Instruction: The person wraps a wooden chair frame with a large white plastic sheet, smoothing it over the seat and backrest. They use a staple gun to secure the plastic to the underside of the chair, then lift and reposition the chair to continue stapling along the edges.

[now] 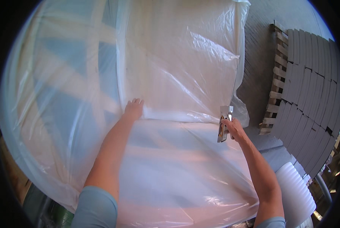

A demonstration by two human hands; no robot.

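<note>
Translucent plastic sheeting (pixel 170 159) covers a large wood-framed piece in front of me, with pale slats showing through it. My left hand (pixel 133 109) lies with fingers stretched out on the sheeting, at the near left corner of a raised, wrapped panel (pixel 177 64). In my right hand (pixel 235 128) is a metal staple gun (pixel 225 123), gripped by its handle. It is at the panel's near right corner, by the loose edge of the plastic. Whether the tool touches the sheeting I cannot tell.
On the right, a wooden pallet (pixel 278 76) bears stacked grey boards (pixel 306 87). A roll of white foam wrap (pixel 296 193) stands at the lower right. Grey floor (pixel 259 57) runs between the covered piece and the pallet. Loose plastic (pixel 240 110) hangs past the panel's right edge.
</note>
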